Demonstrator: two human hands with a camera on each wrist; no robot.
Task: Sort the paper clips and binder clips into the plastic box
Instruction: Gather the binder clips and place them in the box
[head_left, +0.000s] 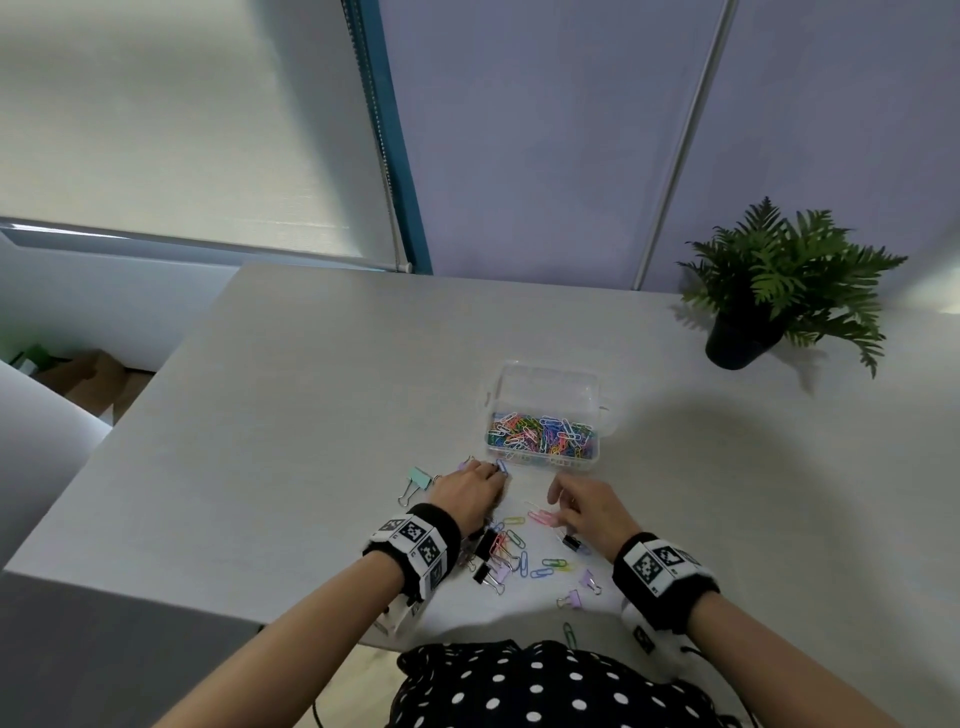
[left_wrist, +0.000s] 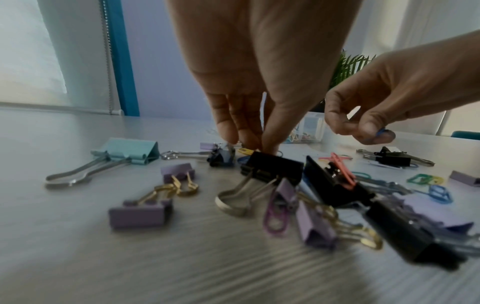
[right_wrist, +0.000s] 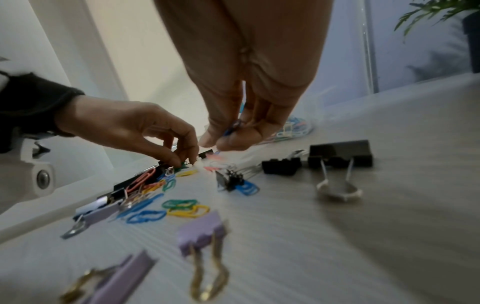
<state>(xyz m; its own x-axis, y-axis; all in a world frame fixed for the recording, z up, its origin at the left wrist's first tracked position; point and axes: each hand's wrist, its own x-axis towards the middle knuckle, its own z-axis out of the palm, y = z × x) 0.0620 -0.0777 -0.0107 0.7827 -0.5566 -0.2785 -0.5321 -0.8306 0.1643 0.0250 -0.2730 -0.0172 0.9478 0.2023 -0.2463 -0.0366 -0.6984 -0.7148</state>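
Note:
The clear plastic box stands open on the table, and its near compartment is full of coloured paper clips. In front of it, my left hand reaches down to the table; its fingertips pinch a green paper clip beside a black binder clip. My right hand hovers just above the table and pinches a blue paper clip between thumb and fingers. Loose paper clips and purple binder clips lie between my wrists.
A mint binder clip lies left of my left hand. A potted fern stands at the back right of the table. The table's left edge drops off to the floor. A green paper clip lies near the front edge.

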